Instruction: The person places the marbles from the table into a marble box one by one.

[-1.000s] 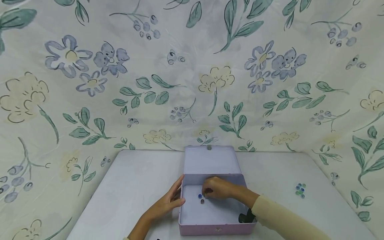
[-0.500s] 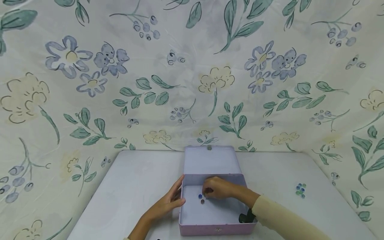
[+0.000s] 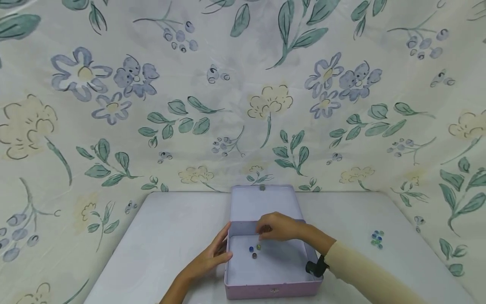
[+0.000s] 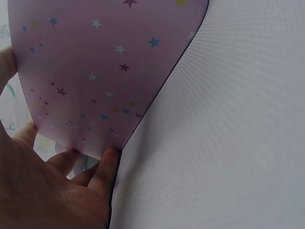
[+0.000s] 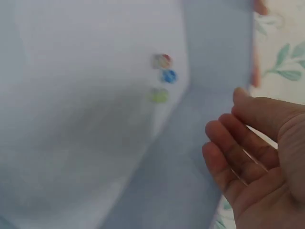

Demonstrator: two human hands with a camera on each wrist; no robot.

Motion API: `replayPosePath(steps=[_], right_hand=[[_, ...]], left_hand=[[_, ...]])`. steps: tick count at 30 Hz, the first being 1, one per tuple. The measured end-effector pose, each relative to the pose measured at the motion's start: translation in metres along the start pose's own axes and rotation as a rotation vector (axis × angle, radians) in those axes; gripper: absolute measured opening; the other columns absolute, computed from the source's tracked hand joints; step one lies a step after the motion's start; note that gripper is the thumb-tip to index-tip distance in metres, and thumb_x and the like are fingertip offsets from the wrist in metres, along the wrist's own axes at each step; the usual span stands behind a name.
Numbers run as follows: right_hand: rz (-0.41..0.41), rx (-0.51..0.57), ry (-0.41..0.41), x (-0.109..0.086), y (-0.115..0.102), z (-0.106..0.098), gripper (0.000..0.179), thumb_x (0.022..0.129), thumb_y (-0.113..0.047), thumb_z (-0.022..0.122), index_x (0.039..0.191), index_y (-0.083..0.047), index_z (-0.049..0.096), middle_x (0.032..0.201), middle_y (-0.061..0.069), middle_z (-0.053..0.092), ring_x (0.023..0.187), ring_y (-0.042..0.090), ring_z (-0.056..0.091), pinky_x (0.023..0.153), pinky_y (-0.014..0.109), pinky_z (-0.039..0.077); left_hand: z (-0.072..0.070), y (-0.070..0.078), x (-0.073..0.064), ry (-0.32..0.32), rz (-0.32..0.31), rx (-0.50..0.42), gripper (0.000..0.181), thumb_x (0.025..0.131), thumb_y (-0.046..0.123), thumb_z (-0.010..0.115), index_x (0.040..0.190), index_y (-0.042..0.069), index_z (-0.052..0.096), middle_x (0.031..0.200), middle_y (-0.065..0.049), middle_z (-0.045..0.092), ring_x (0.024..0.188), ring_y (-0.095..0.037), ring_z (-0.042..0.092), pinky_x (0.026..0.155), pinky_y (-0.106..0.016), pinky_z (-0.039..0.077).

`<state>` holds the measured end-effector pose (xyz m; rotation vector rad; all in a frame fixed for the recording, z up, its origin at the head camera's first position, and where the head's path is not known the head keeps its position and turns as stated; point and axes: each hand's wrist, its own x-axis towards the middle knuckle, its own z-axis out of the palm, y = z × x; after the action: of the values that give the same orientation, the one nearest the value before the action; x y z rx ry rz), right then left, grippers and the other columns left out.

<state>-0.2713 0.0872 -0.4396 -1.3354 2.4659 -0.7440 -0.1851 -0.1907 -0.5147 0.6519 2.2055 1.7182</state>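
A pink metal box (image 3: 273, 290) stands on the table, its lid (image 3: 265, 203) swung back. Three small glass marbles lie on its pale floor: a blue marble (image 3: 251, 249), a yellow-green marble (image 3: 258, 247) and a brownish-red marble (image 3: 254, 256). My left hand (image 3: 208, 257) rests against the box's left side, fingers extended along it; the left wrist view shows its fingertips touching the star-printed pink wall (image 4: 95, 76). Above the back of the box hovers my right hand (image 3: 279, 226). In the right wrist view its fingers (image 5: 228, 143) are loosely bent and hold nothing.
On the table's right part lies a cluster of several blue and green marbles (image 3: 377, 239). The white table (image 3: 178, 219) ends against a flower-printed cloth (image 3: 228, 126) behind and at the sides. A black wrist camera (image 3: 316, 267) sits by the box's right wall.
My right hand has lifted up from the box floor, and the yellow-green marble now shows beside the other two. The left hand stays against the box.
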Motion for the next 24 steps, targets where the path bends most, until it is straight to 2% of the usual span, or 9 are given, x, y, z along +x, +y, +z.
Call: replayPosePath(steps=[6, 12, 19, 24], right_hand=[[0.042, 0.074, 0.074, -0.027, 0.006, -0.033, 0.019, 0.092, -0.017, 0.072, 0.108, -0.006, 0.075, 0.101, -0.002, 0.074, 0.092, 0.004, 0.067, 0.082, 0.018, 0.056], [0.113, 0.082, 0.179, -0.066, 0.029, -0.062, 0.021, 0.093, -0.021, 0.071, 0.109, -0.007, 0.074, 0.102, -0.001, 0.074, 0.091, 0.008, 0.068, 0.08, 0.022, 0.058], [0.316, 0.023, 0.303, -0.132, 0.066, -0.089, 0.023, 0.095, -0.027, 0.069, 0.112, -0.011, 0.073, 0.104, -0.001, 0.074, 0.093, 0.01, 0.068, 0.081, 0.026, 0.058], [0.47, 0.09, 0.401, -0.183, 0.095, -0.097, 0.03, 0.098, -0.03, 0.065, 0.117, -0.006, 0.07, 0.11, 0.012, 0.073, 0.094, 0.013, 0.068, 0.079, 0.027, 0.058]], left_hand=[[0.001, 0.0, 0.002, 0.02, -0.013, 0.031, 0.083, 0.101, 0.017, 0.053, 0.162, 0.021, -0.004, 0.167, -0.02, -0.006, 0.146, -0.06, 0.01, 0.118, -0.065, 0.021], [0.002, 0.0, 0.002, 0.026, -0.015, 0.027, 0.084, 0.101, 0.016, 0.054, 0.162, 0.02, -0.003, 0.167, -0.021, -0.005, 0.147, -0.059, 0.012, 0.118, -0.065, 0.021], [0.003, -0.003, 0.003, 0.01, -0.015, 0.022, 0.083, 0.102, 0.016, 0.054, 0.162, 0.025, -0.003, 0.168, -0.018, -0.004, 0.148, -0.057, 0.013, 0.119, -0.063, 0.022], [0.001, -0.002, 0.001, 0.017, -0.02, 0.028, 0.083, 0.101, 0.015, 0.054, 0.162, 0.025, -0.002, 0.168, -0.018, -0.003, 0.147, -0.058, 0.013, 0.119, -0.065, 0.021]])
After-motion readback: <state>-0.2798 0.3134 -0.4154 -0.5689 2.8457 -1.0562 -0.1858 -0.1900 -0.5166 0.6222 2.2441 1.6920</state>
